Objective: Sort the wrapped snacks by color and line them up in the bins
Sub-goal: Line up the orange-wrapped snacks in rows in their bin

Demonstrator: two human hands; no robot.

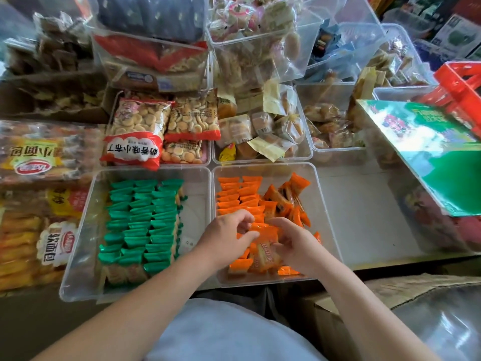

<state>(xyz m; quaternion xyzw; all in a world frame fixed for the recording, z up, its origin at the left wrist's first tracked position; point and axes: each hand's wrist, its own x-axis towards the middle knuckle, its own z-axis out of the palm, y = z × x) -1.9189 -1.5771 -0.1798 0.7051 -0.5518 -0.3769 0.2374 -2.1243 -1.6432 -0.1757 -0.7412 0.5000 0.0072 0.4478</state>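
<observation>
Two clear plastic bins stand side by side in front of me. The left bin point(86, 230) holds green wrapped snacks point(140, 220) lined up in three neat rows. The right bin point(325, 212) holds orange wrapped snacks point(239, 194), two tidy rows at its far left and a loose heap point(289, 199) toward the middle. My left hand point(223, 235) and my right hand point(294, 243) meet over the near part of the orange bin, both gripping a bunch of orange snacks point(264, 235) between them.
Behind the two bins stand more clear bins with bagged biscuits point(138, 131) and wrapped buns point(263, 126). Bread packs point(33, 230) lie at the left. A green box point(432, 152) leans at the right under a red crate point(460, 84). A cardboard box point(390, 290) sits at the near right.
</observation>
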